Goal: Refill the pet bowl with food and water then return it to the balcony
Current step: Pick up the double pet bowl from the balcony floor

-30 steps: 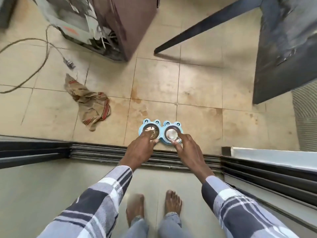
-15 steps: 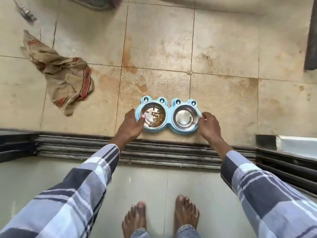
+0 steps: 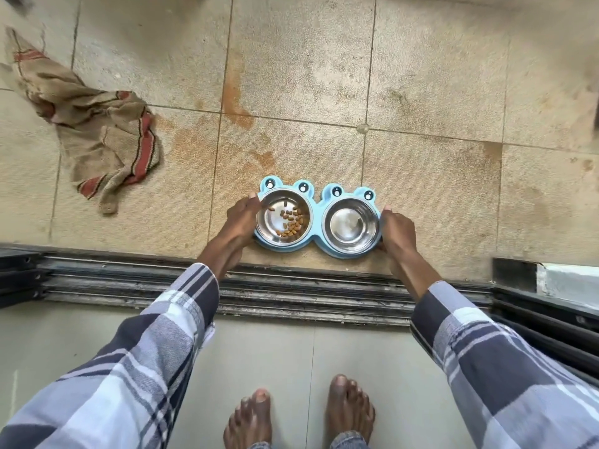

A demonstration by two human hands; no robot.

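A light blue double pet bowl (image 3: 317, 207) with frog eyes sits on the stained balcony tiles just past the door track. Its left steel bowl (image 3: 284, 220) holds a small heap of brown kibble. Its right steel bowl (image 3: 351, 225) looks shiny; whether water is in it I cannot tell. My left hand (image 3: 241, 218) grips the left end of the blue frame. My right hand (image 3: 397, 233) grips the right end. The fingers beneath the frame are hidden.
A crumpled brown cloth (image 3: 97, 137) with red stripes lies on the tiles at the left. The metal sliding door track (image 3: 291, 293) runs across between me and the bowl. My bare feet (image 3: 301, 413) stand on the smooth indoor floor.
My hands moved from the bowls' near rims out to the two ends of the frame. My head came lower and closer, so the bowl looks bigger.
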